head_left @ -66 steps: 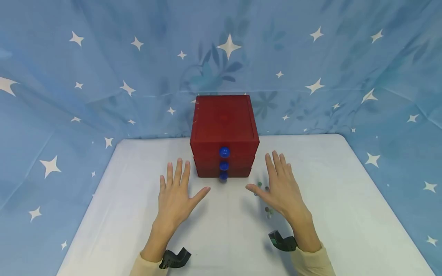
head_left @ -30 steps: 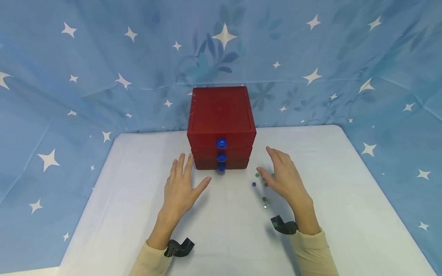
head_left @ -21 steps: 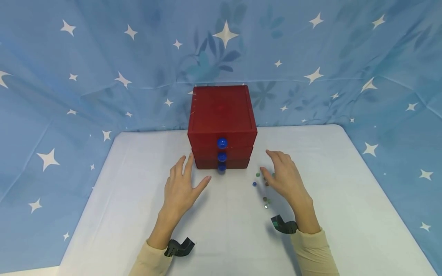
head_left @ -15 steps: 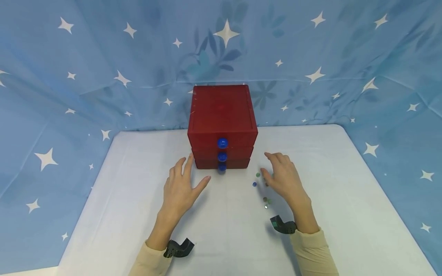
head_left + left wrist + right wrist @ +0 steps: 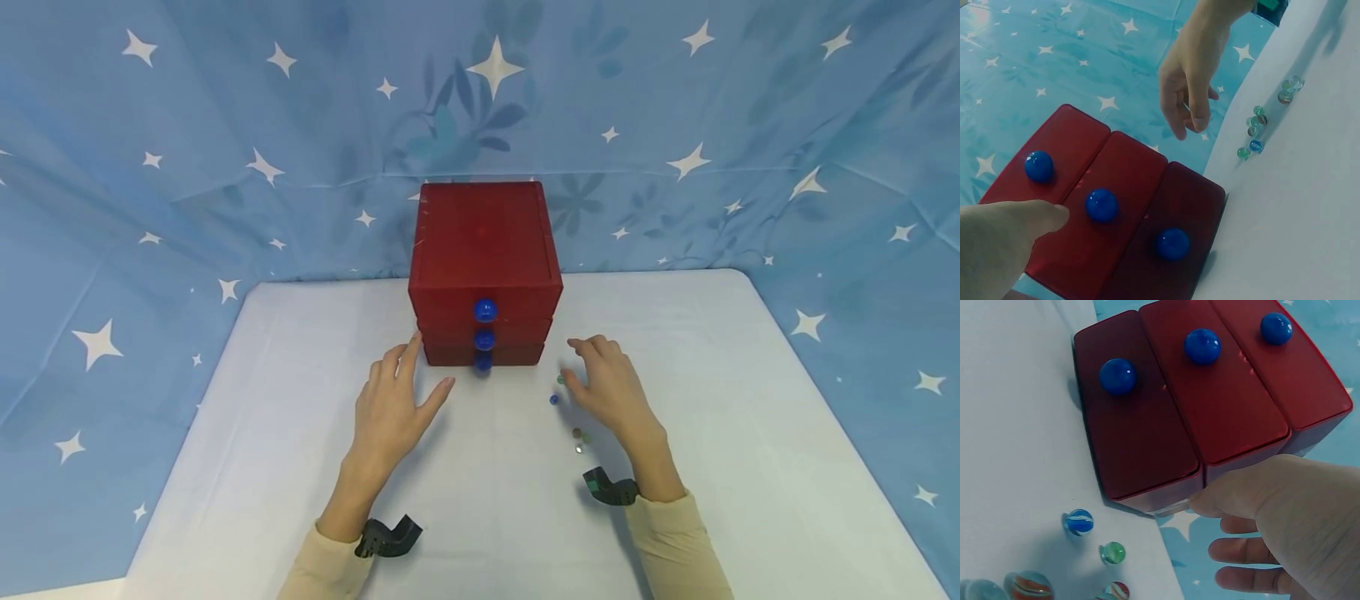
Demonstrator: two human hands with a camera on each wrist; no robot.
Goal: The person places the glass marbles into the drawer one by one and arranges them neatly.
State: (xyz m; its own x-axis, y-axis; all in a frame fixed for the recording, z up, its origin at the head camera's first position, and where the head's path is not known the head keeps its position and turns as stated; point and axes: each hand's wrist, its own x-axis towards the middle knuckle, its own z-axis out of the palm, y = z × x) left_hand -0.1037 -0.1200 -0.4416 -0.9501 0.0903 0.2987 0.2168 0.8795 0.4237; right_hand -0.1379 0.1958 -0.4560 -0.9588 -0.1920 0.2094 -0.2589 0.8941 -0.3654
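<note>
Nearest to me, both my hands lie out over the white bench [image 5: 750, 467], palms down. My left hand [image 5: 392, 408] is spread loose, fingers straight and holding nothing, its fingertips just short of the red box's lower left corner. My right hand [image 5: 611, 387] hovers with its fingers softly bent, also holding nothing.

The marbles [image 5: 558, 392] lie scattered on the bench just to the left of my right hand, between it and the red box; two or three more sit closer to my wrist [image 5: 579, 437]. In the right wrist view a blue marble [image 5: 1078, 522] and a green marble [image 5: 1112, 552] lie apart from my fingers, not touching them. So my right hand is plainly the nearer one; my left is well apart from them.

Beyond them stands the red box [image 5: 483, 267] with its three drawers all pushed in, their blue knobs [image 5: 484, 339] stacked in a line facing me, a little left of the marbles.
</note>
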